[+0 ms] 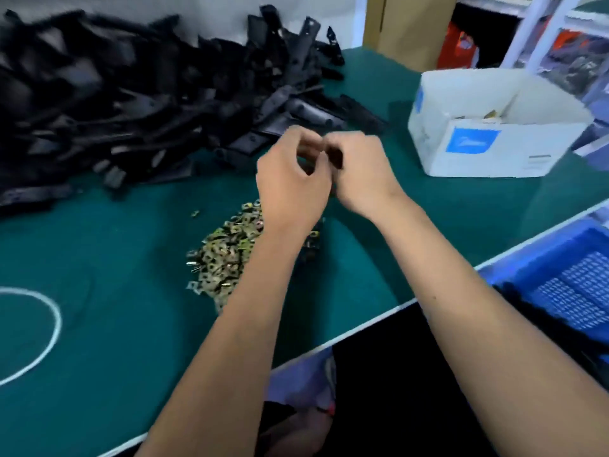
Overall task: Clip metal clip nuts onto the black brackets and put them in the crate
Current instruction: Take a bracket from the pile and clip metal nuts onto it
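Note:
My left hand (290, 183) and my right hand (362, 169) meet fingertip to fingertip above the green table (131, 291). Between them is a small black bracket (336, 159), mostly hidden by curled fingers. My right hand grips it, and my left thumb and forefinger pinch at its near end. No clip nut shows between the fingers. A heap of brass-coloured metal clip nuts (227, 255) lies on the table under my left wrist. A big pile of black brackets (115, 103) fills the back left. The blue crate (566, 285) stands at the right, below the table's edge.
A white carton (494, 150) with a blue label stands open at the back right, with a few small parts inside. A white cord loop (54, 321) lies at the left. One stray clip nut (195, 213) lies apart from the heap. Shelving stands behind the carton.

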The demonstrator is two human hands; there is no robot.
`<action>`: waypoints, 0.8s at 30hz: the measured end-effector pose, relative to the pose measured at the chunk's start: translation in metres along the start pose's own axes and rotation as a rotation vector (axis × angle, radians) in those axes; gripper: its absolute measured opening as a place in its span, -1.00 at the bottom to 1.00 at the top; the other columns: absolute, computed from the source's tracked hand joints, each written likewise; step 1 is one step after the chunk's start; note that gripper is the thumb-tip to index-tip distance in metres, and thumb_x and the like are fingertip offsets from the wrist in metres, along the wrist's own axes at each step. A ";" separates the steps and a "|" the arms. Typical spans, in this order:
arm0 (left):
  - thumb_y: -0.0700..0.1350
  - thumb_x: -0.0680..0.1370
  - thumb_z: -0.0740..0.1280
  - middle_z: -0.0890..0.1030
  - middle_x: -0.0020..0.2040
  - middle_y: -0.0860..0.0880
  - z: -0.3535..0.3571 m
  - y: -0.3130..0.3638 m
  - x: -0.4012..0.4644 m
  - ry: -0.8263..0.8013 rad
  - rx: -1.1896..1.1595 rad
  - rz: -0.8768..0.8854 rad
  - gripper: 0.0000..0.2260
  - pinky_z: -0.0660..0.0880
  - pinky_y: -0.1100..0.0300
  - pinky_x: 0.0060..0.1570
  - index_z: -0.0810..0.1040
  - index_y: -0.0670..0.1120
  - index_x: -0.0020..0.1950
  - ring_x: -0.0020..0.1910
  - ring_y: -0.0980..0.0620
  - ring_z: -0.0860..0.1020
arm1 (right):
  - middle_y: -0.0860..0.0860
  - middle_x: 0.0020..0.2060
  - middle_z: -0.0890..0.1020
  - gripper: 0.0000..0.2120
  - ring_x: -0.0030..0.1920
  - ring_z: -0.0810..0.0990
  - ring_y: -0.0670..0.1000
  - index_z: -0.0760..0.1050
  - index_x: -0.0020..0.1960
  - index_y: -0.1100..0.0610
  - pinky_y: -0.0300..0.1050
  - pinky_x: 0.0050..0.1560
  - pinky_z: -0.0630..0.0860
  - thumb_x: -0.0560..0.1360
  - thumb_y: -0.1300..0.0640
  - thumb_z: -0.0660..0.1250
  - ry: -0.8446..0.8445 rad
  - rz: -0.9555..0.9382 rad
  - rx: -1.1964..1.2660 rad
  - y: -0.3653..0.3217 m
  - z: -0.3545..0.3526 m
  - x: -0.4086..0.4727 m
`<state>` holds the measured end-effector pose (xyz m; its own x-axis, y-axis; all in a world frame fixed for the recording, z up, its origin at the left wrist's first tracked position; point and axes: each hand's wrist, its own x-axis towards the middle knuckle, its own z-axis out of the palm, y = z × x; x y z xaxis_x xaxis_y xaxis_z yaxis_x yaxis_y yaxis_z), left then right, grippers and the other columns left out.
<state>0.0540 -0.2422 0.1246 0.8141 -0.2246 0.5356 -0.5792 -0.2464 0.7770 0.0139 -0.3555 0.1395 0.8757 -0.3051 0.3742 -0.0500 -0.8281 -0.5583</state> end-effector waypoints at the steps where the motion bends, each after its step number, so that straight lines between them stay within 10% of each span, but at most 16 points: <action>1: -0.16 0.49 0.36 0.63 -0.21 0.16 -0.014 -0.010 0.004 0.024 0.032 -0.014 -0.91 0.58 0.10 -0.05 0.61 -0.01 -0.05 -0.18 0.20 0.60 | 0.08 -0.28 0.61 -0.85 -0.18 0.60 0.18 0.48 -0.25 0.08 -0.05 -0.26 0.31 0.46 0.26 0.32 -0.027 -0.059 -0.009 -0.012 0.013 0.009; 6: -0.10 0.50 0.38 0.60 -0.22 0.20 -0.082 -0.068 0.015 0.084 0.214 -0.105 -0.90 0.55 0.20 -0.08 0.60 0.04 -0.01 -0.18 0.26 0.57 | 0.15 0.21 0.52 -0.62 0.16 0.55 0.24 0.54 0.30 0.02 0.05 0.09 0.54 0.50 0.04 0.48 -0.175 -0.127 -0.169 -0.047 0.076 0.044; 10: -0.09 0.53 0.42 0.64 -0.21 0.16 -0.115 -0.102 0.018 0.016 0.246 -0.204 -0.90 0.59 0.10 -0.04 0.60 0.06 0.02 -0.20 0.21 0.60 | 0.06 0.15 0.62 -0.58 0.15 0.57 0.16 0.47 0.25 0.07 0.05 0.08 0.54 0.47 0.07 0.54 -0.133 -0.132 -0.125 -0.035 0.103 0.050; 15: -0.02 0.53 0.39 0.68 -0.20 0.08 -0.127 -0.111 0.026 0.112 0.149 -0.282 -0.98 0.65 -0.08 -0.11 0.59 0.10 -0.06 -0.25 0.03 0.67 | -0.06 0.05 0.70 -0.77 0.06 0.61 -0.14 0.65 0.18 0.10 -0.18 0.15 0.53 0.54 0.09 0.48 0.029 -0.161 0.187 -0.033 0.097 0.050; 19: 0.02 0.53 0.41 0.65 -0.02 0.06 -0.122 -0.108 0.022 0.126 0.120 -0.211 -0.81 0.63 0.04 0.00 0.58 0.05 0.13 -0.06 0.09 0.64 | -0.02 -0.10 0.70 -0.84 -0.22 0.69 -0.06 0.66 0.13 0.18 -0.12 -0.20 0.62 0.61 0.12 0.40 0.179 -0.217 0.587 -0.047 0.091 0.043; 24: 0.11 0.60 0.39 0.55 0.24 -0.03 -0.125 -0.095 0.020 0.203 0.269 0.099 -0.55 0.47 0.09 0.28 0.52 -0.18 0.33 0.26 -0.02 0.51 | 0.12 0.03 0.67 -0.83 0.08 0.65 0.11 0.66 0.16 0.16 -0.03 0.05 0.64 0.60 0.29 0.38 -0.152 -0.165 1.205 -0.062 0.093 0.035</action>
<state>0.1308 -0.1056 0.1023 0.7295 -0.0744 0.6799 -0.6242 -0.4786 0.6174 0.0922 -0.2709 0.1182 0.8808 -0.1131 0.4597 0.4721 0.1372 -0.8708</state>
